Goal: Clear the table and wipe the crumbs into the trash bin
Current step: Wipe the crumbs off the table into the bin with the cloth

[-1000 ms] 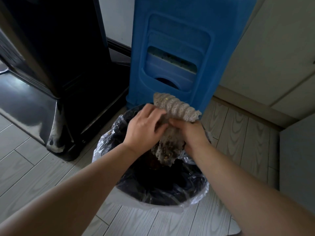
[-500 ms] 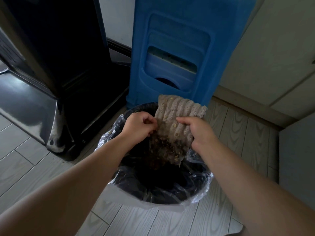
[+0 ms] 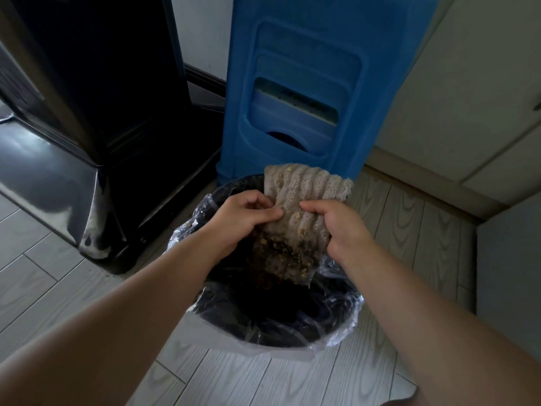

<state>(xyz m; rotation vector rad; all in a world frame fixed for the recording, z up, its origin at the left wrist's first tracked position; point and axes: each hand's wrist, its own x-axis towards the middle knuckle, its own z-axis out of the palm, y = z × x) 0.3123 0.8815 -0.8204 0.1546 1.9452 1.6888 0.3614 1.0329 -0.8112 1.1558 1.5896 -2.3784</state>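
A beige ribbed cloth (image 3: 304, 194) hangs spread over the trash bin (image 3: 281, 344), its lower half covered with brown and yellow crumbs (image 3: 281, 256). My left hand (image 3: 246, 215) pinches the cloth's left edge. My right hand (image 3: 336, 224) pinches its right edge. The bin is round, lined with a dark bag and a clear plastic liner, and stands on the floor directly beneath the cloth.
A blue plastic stool (image 3: 316, 83) stands just behind the bin. To the left is a tall black glossy appliance (image 3: 87, 112). Light cabinet doors (image 3: 468, 98) fill the right side. The floor is grey wood-look tile (image 3: 44, 273).
The cloth was bunched between both hands and has been pulled open flat. My hands moved apart to its edges, exposing the crumb-covered lower part over the bin.
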